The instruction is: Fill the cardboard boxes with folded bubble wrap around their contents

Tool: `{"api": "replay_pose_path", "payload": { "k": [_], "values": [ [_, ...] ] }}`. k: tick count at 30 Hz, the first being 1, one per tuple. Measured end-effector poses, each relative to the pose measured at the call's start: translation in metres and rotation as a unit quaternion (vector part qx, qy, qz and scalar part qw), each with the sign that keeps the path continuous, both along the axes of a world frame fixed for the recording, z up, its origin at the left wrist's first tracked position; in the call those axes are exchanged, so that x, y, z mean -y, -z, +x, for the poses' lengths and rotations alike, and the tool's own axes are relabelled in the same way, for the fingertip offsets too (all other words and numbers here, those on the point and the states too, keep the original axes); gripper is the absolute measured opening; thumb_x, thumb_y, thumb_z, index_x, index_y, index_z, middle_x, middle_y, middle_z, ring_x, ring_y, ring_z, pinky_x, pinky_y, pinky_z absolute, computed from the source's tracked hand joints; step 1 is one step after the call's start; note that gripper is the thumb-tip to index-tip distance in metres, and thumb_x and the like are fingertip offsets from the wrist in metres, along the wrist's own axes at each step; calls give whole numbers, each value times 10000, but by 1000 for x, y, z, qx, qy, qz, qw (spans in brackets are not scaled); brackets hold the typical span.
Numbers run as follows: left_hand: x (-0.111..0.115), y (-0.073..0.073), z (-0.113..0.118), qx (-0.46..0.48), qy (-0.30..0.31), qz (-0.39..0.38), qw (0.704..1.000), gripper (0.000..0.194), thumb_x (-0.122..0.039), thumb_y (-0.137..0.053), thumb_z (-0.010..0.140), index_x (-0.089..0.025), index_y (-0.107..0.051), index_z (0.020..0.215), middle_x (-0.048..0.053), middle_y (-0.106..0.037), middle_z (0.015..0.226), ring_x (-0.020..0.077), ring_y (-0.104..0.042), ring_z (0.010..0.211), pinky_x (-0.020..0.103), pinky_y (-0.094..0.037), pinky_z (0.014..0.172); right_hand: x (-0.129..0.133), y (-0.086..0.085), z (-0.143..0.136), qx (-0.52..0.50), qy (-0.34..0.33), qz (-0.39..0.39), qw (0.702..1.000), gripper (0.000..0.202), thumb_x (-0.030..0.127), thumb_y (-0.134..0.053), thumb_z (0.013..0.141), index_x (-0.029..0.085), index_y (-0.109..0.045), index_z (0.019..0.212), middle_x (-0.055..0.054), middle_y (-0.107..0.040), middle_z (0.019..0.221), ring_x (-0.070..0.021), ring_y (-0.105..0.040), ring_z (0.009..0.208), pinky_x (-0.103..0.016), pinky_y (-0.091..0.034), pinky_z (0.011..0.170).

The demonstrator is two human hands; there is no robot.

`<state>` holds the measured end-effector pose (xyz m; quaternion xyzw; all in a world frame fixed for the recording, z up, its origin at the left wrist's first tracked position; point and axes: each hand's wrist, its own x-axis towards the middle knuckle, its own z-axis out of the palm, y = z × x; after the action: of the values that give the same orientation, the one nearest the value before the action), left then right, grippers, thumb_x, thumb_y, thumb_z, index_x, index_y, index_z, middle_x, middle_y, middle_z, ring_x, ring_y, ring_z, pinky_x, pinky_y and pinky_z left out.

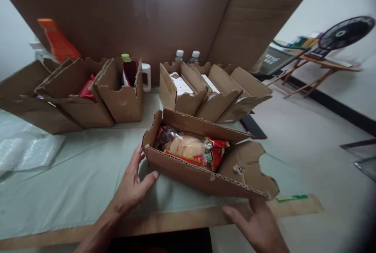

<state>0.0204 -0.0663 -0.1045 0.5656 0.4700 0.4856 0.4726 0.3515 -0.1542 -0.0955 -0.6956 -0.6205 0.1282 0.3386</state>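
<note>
An open cardboard box (182, 174) sits at an angle near the front of the table. Inside it lies a clear and red packet of round, pale biscuit-like pieces (190, 147). My left hand (135, 182) is at the box's left end, thumb stretched away and fingertips by the corner; whether they touch is unclear. Below the right end, my right hand (258, 221) is slightly blurred, its thumb spread apart and its other fingers partly hidden by the box. Neither hand is visibly closed around the cardboard.
Several cardboard bins (120, 104) line the back, with a tall cardboard panel (176, 18) behind. An orange bottle (58, 41), a white mug (146, 76) and two white-capped bottles (179, 56) stand there. Plastic wrap (32, 147) lies left; a fan (346, 33) stands right.
</note>
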Motion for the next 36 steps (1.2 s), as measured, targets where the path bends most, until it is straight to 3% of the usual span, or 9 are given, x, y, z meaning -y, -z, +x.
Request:
{"api": "replay_pose_path", "payload": {
  "k": [3, 6, 8, 16, 24, 27, 32, 34, 36],
  "values": [
    [2, 3, 14, 13, 25, -25, 999, 634, -411, -696, 871, -210, -507, 1441, 147, -588, 1471, 337, -532, 1386, 522, -421, 1175, -17, 8, -27, 1, 6, 15, 1000, 546, 647, -692, 813, 232, -747, 1165, -106, -802, 1011, -366, -752, 1024, -529, -614, 941],
    [10, 7, 16, 12, -36, -38, 999, 561, -419, -680, 894, -194, -539, 1388, 147, -629, 1404, 312, -579, 1326, 478, -457, 1132, -39, 10, -44, -26, 21, 53, 998, 487, 648, -714, 800, 251, -766, 1077, -123, -797, 1049, -386, -741, 1040, -587, -593, 947],
    [9, 6, 10, 12, -73, -31, 997, 519, -414, -674, 907, -201, -552, 1364, 130, -642, 1379, 290, -590, 1312, 436, -466, 1113, -60, 4, -50, -68, -22, 39, 997, 430, 614, -734, 800, 258, -769, 1039, -125, -796, 1070, -376, -741, 1037, -570, -598, 925],
    [-53, -11, -15, 5, -143, 20, 990, 501, -345, -692, 836, -217, -555, 1301, 54, -688, 1185, 200, -665, 1049, 313, -532, 910, -168, -25, -74, -152, -143, -15, 978, 505, 517, -752, 739, 169, -673, 1097, -158, -771, 1140, -339, -712, 1077, -493, -565, 950],
    [-47, 6, -26, -22, -182, -20, 983, 456, -334, -675, 816, -212, -587, 1246, 48, -689, 1065, 213, -665, 976, 291, -519, 782, -156, -18, -63, -113, -221, -60, 967, 280, 352, -628, 792, 190, -673, 1015, -102, -781, 963, -249, -735, 797, -388, -615, 724],
    [-48, 3, -37, -15, -224, -37, 974, 454, -325, -671, 777, -199, -593, 1206, 43, -701, 1027, 208, -667, 936, 278, -505, 741, -165, -42, -46, -29, -241, -4, 970, 220, 316, -572, 844, 236, -730, 974, -84, -786, 953, -265, -733, 848, -426, -617, 773],
    [-55, 2, -42, 34, -233, -43, 971, 519, -283, -655, 714, -203, -578, 1221, 70, -731, 1136, 227, -684, 1039, 313, -518, 837, -227, -116, -25, 141, -165, 158, 963, 482, 300, -678, 842, 261, -664, 1321, -116, -670, 1385, -361, -593, 1295, -563, -451, 1085],
    [-56, 2, -41, 18, -233, -52, 971, 492, -287, -643, 716, -208, -592, 1199, 64, -739, 1085, 228, -683, 983, 312, -514, 778, -257, -141, -34, 267, -189, 150, 933, 616, 254, -772, 775, 278, -633, 1374, -109, -636, 1443, -386, -539, 1353, -566, -394, 1111],
    [-56, 3, -39, 0, -233, -57, 971, 468, -290, -630, 721, -209, -607, 1181, 58, -738, 1041, 223, -671, 927, 308, -503, 737, -280, -155, -50, 364, -225, 89, 899, 535, 195, -821, 737, 269, -704, 1253, -116, -719, 1295, -380, -597, 1257, -543, -398, 1063]
  ]
}}
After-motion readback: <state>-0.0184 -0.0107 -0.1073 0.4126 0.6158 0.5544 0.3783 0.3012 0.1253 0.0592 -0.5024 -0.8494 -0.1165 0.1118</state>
